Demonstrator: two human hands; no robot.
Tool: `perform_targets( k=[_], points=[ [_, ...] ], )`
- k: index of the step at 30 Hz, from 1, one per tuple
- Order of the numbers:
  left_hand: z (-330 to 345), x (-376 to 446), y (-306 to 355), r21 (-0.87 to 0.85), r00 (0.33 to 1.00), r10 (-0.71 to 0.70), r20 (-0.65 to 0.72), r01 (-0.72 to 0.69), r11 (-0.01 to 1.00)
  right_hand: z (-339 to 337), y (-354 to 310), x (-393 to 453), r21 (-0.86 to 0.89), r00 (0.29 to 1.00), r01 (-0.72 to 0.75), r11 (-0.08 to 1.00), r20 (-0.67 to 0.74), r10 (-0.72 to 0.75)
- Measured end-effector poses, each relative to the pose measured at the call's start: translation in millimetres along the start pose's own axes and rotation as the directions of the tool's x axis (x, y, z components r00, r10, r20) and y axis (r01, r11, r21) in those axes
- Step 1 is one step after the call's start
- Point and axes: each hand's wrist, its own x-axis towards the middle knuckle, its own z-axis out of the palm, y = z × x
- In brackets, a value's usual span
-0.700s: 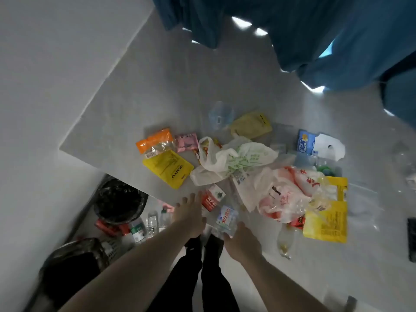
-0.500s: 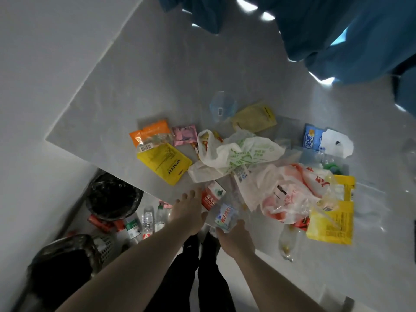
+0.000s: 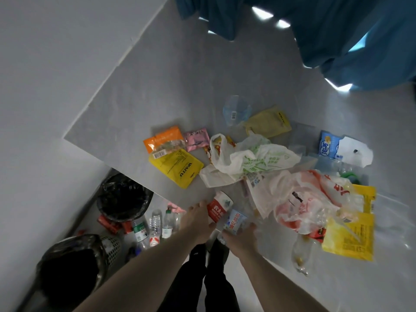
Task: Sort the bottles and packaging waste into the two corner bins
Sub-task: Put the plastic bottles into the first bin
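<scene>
Two small plastic bottles lie at the near edge of the grey table (image 3: pixel 126 122). My left hand (image 3: pixel 198 221) grips the red-labelled bottle (image 3: pixel 218 208) between fingers and thumb. Just to its right, my right hand (image 3: pixel 242 238) holds the blue-labelled bottle (image 3: pixel 236 221). A black-lined bin (image 3: pixel 123 199) stands on the floor under the table corner, and a second dark-lined mesh bin (image 3: pixel 72 266) sits nearer at lower left. Several bottles (image 3: pixel 155 224) stand on the floor between them.
Packaging covers the table: a yellow pouch (image 3: pixel 175 167), orange pouch (image 3: pixel 162 140), pink packet (image 3: pixel 197 138), white bag with green print (image 3: pixel 254 161), white-and-red bag (image 3: pixel 304 199), another yellow pouch (image 3: pixel 349 235), blue packet (image 3: pixel 328 147), and a clear empty bottle (image 3: pixel 300 251). Blue curtains hang behind.
My left hand went from spread fingers beside the red-labelled bottle to gripping it. My right hand moved up and took hold of the blue-labelled bottle.
</scene>
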Motion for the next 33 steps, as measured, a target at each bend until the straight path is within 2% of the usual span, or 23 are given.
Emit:
perform_targets(
  k=[4,7,12,17,23,29,33],
  points=[
    [-20,-34,-7,-0.041,1.000,-0.027,-0.011,0.027,0.999,-14,-6,-24,0.062,0.998,-0.050,0.997,-0.035,0.052],
    [-47,-75,-6,-0.071,0.997,-0.070,-0.015,0.069,0.995,-42,-15,-63,0.022,0.997,-0.046,0.999,-0.057,0.048],
    [-81,-143,0,-0.116,0.986,-0.151,-0.066,0.143,0.983,-90,-31,-132,-0.148,0.999,0.018,0.989,-0.027,-0.022],
    [-97,-194,-2,-0.171,0.973,-0.206,-0.099,0.188,0.967,-126,-33,-180,-0.312,0.986,0.156,0.937,-0.001,-0.165],
    [-109,-235,3,-0.193,0.953,-0.243,-0.179,0.208,0.959,-152,-32,-209,-0.418,0.957,0.280,0.864,0.048,-0.286],
    [-115,-276,8,-0.292,0.896,-0.372,-0.243,0.298,0.909,-168,-37,-209,-0.372,0.932,0.345,0.862,0.025,-0.362],
    [-117,-305,18,-0.374,0.899,-0.378,-0.223,0.279,0.885,-183,-43,-216,-0.300,0.917,0.384,0.873,0.016,-0.398]
  ],
)
